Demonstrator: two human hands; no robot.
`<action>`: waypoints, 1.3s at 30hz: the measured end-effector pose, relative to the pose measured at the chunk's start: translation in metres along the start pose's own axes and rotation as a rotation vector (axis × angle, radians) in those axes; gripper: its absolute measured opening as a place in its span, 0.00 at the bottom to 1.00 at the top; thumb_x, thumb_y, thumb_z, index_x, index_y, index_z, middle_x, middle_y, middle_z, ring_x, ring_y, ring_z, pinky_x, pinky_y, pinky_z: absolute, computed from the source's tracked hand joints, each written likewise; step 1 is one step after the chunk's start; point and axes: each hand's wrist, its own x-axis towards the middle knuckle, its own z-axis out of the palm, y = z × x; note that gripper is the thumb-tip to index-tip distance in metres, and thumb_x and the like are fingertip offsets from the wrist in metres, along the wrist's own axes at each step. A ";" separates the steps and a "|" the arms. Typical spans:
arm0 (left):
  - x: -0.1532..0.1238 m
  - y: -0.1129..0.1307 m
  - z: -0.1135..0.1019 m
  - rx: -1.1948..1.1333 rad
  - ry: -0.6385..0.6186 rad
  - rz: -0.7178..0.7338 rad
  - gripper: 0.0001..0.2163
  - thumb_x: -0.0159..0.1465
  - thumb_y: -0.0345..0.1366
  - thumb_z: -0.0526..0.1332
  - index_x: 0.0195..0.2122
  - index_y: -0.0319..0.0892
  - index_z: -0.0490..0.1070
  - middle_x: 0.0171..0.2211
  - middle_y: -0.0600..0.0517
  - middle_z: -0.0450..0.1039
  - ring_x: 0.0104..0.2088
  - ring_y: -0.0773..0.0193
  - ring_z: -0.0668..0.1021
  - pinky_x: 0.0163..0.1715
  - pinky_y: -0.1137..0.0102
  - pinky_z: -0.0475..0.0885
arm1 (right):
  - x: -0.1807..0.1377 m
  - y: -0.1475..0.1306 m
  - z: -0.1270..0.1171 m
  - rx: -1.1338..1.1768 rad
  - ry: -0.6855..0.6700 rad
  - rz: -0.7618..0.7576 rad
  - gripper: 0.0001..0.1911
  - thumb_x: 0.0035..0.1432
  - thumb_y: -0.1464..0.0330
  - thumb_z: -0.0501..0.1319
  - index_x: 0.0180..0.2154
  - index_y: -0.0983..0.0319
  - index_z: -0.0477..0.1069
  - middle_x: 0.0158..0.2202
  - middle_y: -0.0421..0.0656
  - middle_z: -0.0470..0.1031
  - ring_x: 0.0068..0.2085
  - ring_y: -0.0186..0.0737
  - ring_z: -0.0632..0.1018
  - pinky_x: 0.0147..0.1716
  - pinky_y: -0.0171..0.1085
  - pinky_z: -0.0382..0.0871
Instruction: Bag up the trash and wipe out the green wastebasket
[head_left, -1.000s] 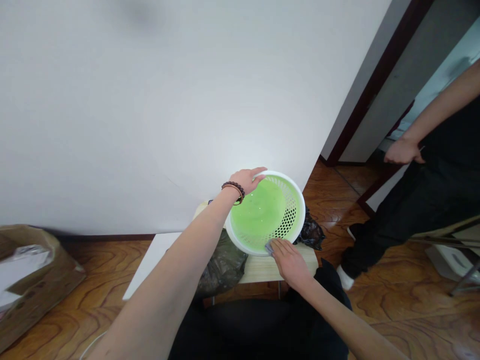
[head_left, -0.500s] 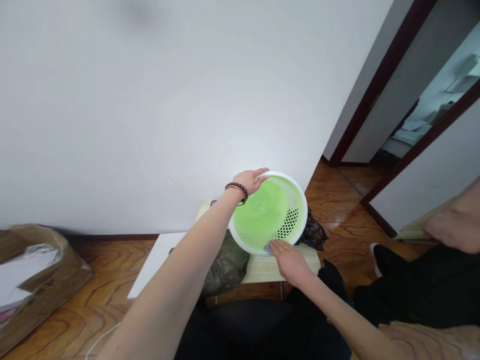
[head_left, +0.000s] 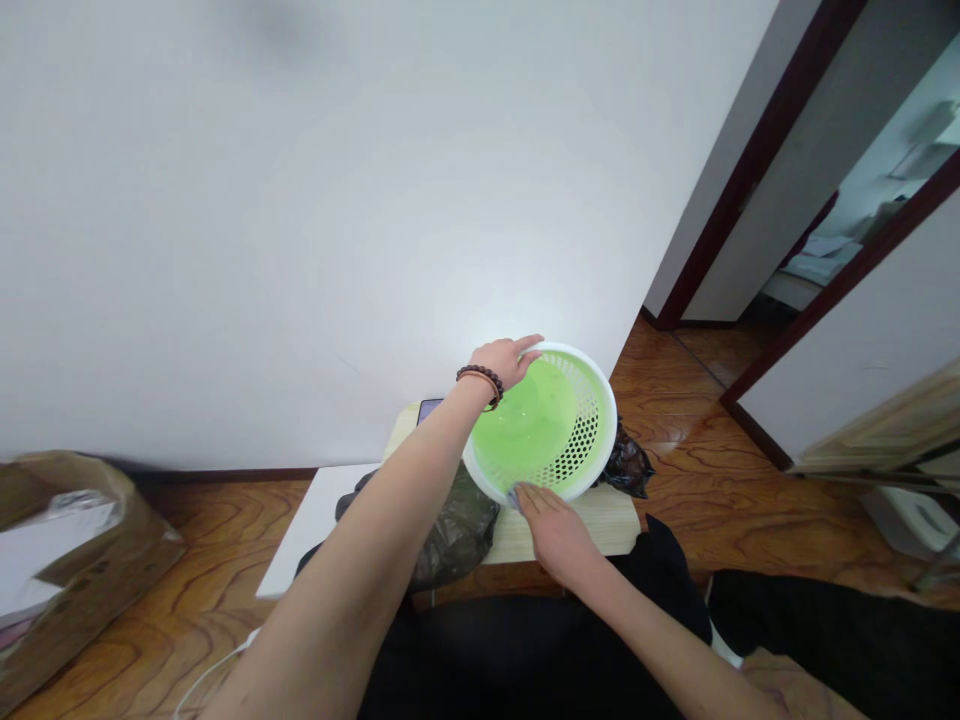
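A round white strainer basket with a green bowl inside (head_left: 551,425) is tilted up on a small wooden table (head_left: 600,515) by the white wall. My left hand (head_left: 508,360), with a bead bracelet on the wrist, grips the basket's far rim. My right hand (head_left: 551,525) presses a small grey cloth (head_left: 516,496) against the near rim, fingers laid over it.
A dark plastic bag (head_left: 454,530) lies on the table's left side and another (head_left: 626,465) behind the basket on the right. A phone (head_left: 429,408) lies at the table's back corner. A cardboard box (head_left: 67,550) stands on the wooden floor at left. A doorway (head_left: 847,230) opens at right.
My right hand and the cloth slid left along the near rim. The other person who stood at the right has moved out of view.
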 end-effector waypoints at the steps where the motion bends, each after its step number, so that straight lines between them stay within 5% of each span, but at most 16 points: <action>1: 0.000 -0.001 0.000 -0.005 -0.002 -0.006 0.26 0.63 0.55 0.35 0.58 0.58 0.55 0.46 0.50 0.72 0.44 0.57 0.74 0.39 0.64 0.67 | -0.004 0.012 -0.001 -0.054 0.000 0.005 0.27 0.54 0.80 0.47 0.56 0.71 0.61 0.56 0.54 0.64 0.57 0.44 0.65 0.57 0.44 0.57; 6: 0.000 -0.003 -0.001 -0.022 -0.004 -0.001 0.25 0.63 0.55 0.36 0.58 0.58 0.54 0.48 0.51 0.71 0.45 0.57 0.73 0.41 0.64 0.66 | -0.015 0.046 -0.006 -0.124 -0.019 0.074 0.26 0.51 0.81 0.48 0.53 0.71 0.65 0.55 0.55 0.65 0.57 0.45 0.64 0.57 0.46 0.56; 14: -0.002 0.005 -0.002 0.059 -0.016 0.021 0.25 0.63 0.54 0.34 0.58 0.60 0.54 0.43 0.49 0.72 0.41 0.56 0.75 0.35 0.65 0.67 | 0.012 -0.021 0.005 0.205 0.011 -0.022 0.31 0.52 0.80 0.44 0.60 0.69 0.53 0.60 0.49 0.59 0.59 0.37 0.60 0.57 0.40 0.57; 18: -0.003 0.005 -0.002 0.053 -0.017 0.040 0.25 0.63 0.55 0.34 0.58 0.60 0.54 0.42 0.49 0.72 0.40 0.56 0.75 0.35 0.65 0.67 | -0.006 0.010 0.007 0.081 -0.021 -0.069 0.31 0.51 0.81 0.45 0.59 0.68 0.55 0.59 0.49 0.60 0.59 0.39 0.60 0.58 0.42 0.55; 22: 0.001 0.006 0.000 0.039 -0.020 0.046 0.26 0.63 0.55 0.34 0.58 0.60 0.54 0.43 0.49 0.73 0.40 0.56 0.75 0.35 0.64 0.67 | -0.019 0.037 0.008 -0.023 -0.032 0.038 0.29 0.51 0.81 0.46 0.56 0.70 0.61 0.57 0.51 0.63 0.59 0.42 0.61 0.59 0.45 0.54; 31: -0.001 0.010 -0.004 0.070 -0.044 0.030 0.25 0.63 0.55 0.34 0.58 0.61 0.53 0.44 0.49 0.72 0.41 0.57 0.75 0.36 0.64 0.67 | 0.012 -0.029 0.023 0.168 0.094 0.047 0.33 0.50 0.83 0.44 0.59 0.71 0.54 0.59 0.50 0.59 0.60 0.38 0.59 0.58 0.42 0.56; 35: -0.001 0.006 -0.002 0.077 -0.031 0.052 0.25 0.63 0.55 0.33 0.58 0.61 0.53 0.43 0.50 0.72 0.41 0.57 0.75 0.36 0.65 0.67 | -0.002 0.000 0.021 0.092 0.053 0.021 0.30 0.51 0.82 0.46 0.57 0.70 0.59 0.57 0.51 0.62 0.58 0.41 0.62 0.58 0.44 0.55; 39: 0.004 0.007 0.001 0.026 -0.039 0.082 0.25 0.62 0.55 0.35 0.58 0.61 0.54 0.44 0.50 0.73 0.42 0.57 0.75 0.37 0.65 0.67 | -0.014 0.030 0.014 0.003 0.018 0.158 0.28 0.50 0.81 0.47 0.54 0.71 0.64 0.55 0.53 0.65 0.58 0.45 0.63 0.58 0.45 0.54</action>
